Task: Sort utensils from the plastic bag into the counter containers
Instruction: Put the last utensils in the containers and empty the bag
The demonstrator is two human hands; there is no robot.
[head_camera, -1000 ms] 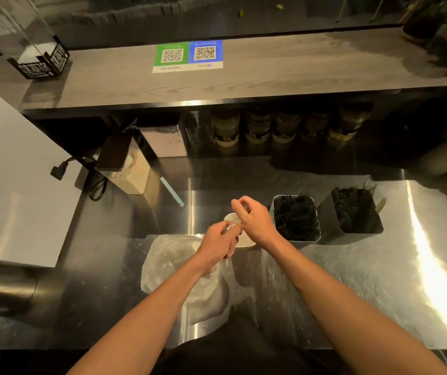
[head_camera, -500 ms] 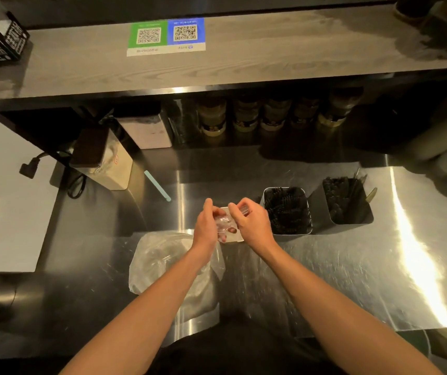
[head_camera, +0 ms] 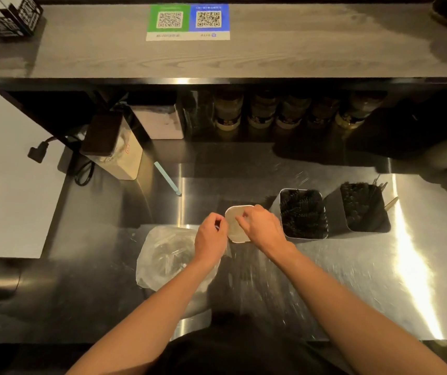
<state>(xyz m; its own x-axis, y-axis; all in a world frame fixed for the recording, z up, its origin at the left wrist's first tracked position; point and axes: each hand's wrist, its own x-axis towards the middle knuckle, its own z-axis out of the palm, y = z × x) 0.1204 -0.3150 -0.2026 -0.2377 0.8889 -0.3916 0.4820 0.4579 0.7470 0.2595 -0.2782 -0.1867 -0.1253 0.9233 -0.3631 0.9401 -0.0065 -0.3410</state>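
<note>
A crumpled clear plastic bag [head_camera: 165, 255] lies on the steel counter [head_camera: 352, 280], left of centre. My left hand [head_camera: 211, 239] is curled and pinches the bag's upper edge. Just right of it stands a small white container [head_camera: 234, 226]. My right hand [head_camera: 264, 228] hovers over its rim, thumb and fingers pinched on something small and clear that I cannot identify. Two square metal containers [head_camera: 302, 236] [head_camera: 336, 212] of black utensils stand to the right of my right hand.
A light blue pen-like stick [head_camera: 166, 178] lies behind the bag. A beige box [head_camera: 120, 155] with a cable and a white box [head_camera: 160, 123] sit at the back left, and jars [head_camera: 227, 115] line the space under the wooden shelf [head_camera: 271, 58]. A white panel [head_camera: 5, 171] fills the left.
My hands have drawn slightly apart over the white container. The clear plastic held up between them half a second ago is no longer stretched there.
</note>
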